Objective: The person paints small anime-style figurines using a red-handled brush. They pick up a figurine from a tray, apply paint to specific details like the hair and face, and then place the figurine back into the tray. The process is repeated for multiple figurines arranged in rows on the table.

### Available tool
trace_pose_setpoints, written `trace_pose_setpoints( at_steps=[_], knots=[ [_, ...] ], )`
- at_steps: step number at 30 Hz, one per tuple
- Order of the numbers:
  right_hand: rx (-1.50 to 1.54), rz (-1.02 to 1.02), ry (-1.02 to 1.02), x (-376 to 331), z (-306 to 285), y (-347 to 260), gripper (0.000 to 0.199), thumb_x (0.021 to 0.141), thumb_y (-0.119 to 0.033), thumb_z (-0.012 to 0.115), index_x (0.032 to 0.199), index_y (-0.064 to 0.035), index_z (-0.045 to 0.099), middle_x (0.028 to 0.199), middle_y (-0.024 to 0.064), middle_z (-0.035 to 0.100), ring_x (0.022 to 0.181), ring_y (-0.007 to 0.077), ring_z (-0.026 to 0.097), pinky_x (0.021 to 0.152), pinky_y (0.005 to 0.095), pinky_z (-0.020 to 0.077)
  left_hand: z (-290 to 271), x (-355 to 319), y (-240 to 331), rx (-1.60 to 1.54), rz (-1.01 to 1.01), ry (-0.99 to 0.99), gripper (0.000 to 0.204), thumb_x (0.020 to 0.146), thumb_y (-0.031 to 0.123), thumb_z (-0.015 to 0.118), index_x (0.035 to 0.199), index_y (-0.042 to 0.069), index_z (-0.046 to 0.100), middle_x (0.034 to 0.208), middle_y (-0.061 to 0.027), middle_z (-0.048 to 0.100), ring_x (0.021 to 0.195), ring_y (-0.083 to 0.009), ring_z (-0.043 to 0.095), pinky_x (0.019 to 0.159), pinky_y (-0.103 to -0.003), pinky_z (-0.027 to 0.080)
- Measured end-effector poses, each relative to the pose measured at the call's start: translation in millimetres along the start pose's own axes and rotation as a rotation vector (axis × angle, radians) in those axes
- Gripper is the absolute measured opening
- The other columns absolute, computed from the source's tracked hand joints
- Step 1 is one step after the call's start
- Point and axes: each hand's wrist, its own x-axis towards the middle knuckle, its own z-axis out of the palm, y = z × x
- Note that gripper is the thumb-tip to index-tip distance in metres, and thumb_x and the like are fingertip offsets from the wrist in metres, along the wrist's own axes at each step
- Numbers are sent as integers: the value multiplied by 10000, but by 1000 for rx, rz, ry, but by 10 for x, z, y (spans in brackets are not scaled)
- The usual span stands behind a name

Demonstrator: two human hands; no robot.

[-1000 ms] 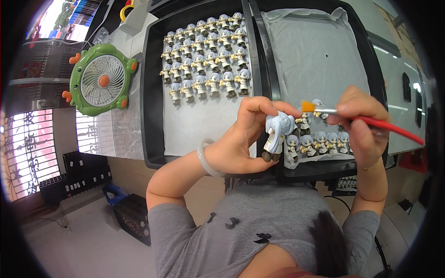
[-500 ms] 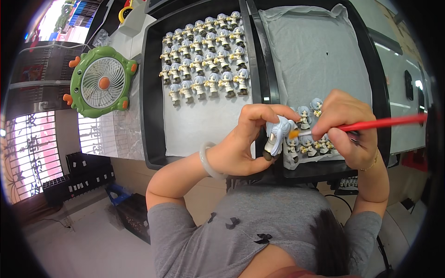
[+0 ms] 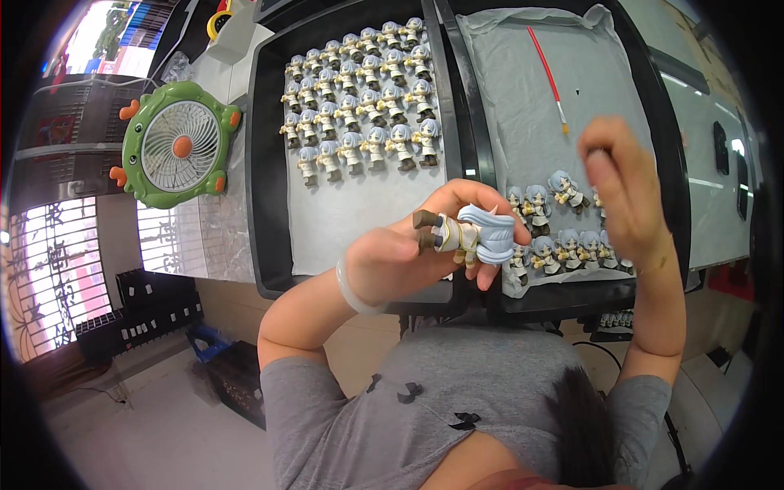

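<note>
Lying sideways in my left hand (image 3: 408, 253) is a small figurine (image 3: 478, 235) with pale blue hair, a white coat and brown boots. Its boots point toward my thumb and its hair toward my fingertips. My right hand (image 3: 627, 192) hovers, slightly blurred, over the right tray (image 3: 523, 155), its fingers loosely bent and nothing visible in them. A red-handled paintbrush (image 3: 545, 69) with an orange-yellow tip lies on that tray's white lining. Similar figurines (image 3: 569, 249) stand or lie in the near part of the tray, some partly hidden behind my right hand.
To the left, a black tray (image 3: 273, 163) holds several rows of the same figurines (image 3: 351, 106) on white lining. A green animal-shaped fan (image 3: 181, 145) stands farther left. Dark boxes (image 3: 155, 306) are stacked beyond the table's left side.
The paintbrush has left my right hand and lies on the right tray's lining. My left hand has turned the figurine from upright to sideways. My right hand has moved back from it.
</note>
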Motion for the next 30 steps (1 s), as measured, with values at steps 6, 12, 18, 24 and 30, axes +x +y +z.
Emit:
trace_pose_setpoints(
  at_steps=[6, 12, 18, 24, 30],
  knots=[
    [-162, -313, -100, -96, 289, -216, 202, 701, -213, 629, 780, -64, 519, 555, 43, 379, 466, 196, 424, 400, 303, 324, 54, -22, -29, 25, 35, 59, 678, 635, 503, 512, 1063, -17, 436, 1046, -209, 449, 631, -194, 519, 561, -271, 423],
    [-246, -313, -132, -118, 299, -271, 297, 661, -334, 632, 633, -83, 476, 536, 26, 355, 448, 184, 401, 383, 296, 303, 107, -39, -38, -7, 17, 80, 672, 697, 535, 469, 1053, -35, 430, 1053, -189, 425, 599, -178, 522, 524, -257, 432],
    [-254, -323, -88, -141, 320, -266, 287, 660, -327, 631, 625, -89, 475, 533, 17, 347, 438, 163, 393, 371, 284, 292, 88, -50, -24, -120, -35, -9, 666, 728, 503, 512, 1155, 9, 381, 956, -119, 508, 687, -178, 517, 605, -275, 421],
    [-263, -328, -86, -159, 341, -259, 264, 673, -316, 616, 630, -91, 484, 529, 10, 347, 436, 153, 391, 367, 275, 288, 88, -54, -48, -135, -24, -13, 670, 731, 517, 509, 1156, 15, 380, 981, -126, 497, 703, -183, 519, 610, -281, 426],
    [-262, -341, -96, -155, 330, -278, 267, 662, -305, 615, 612, -96, 458, 525, 9, 333, 427, 147, 376, 360, 270, 278, 80, -45, -50, -143, -28, -27, 685, 728, 525, 514, 1157, 11, 371, 988, -131, 493, 720, -192, 524, 606, -291, 438]
  ],
)
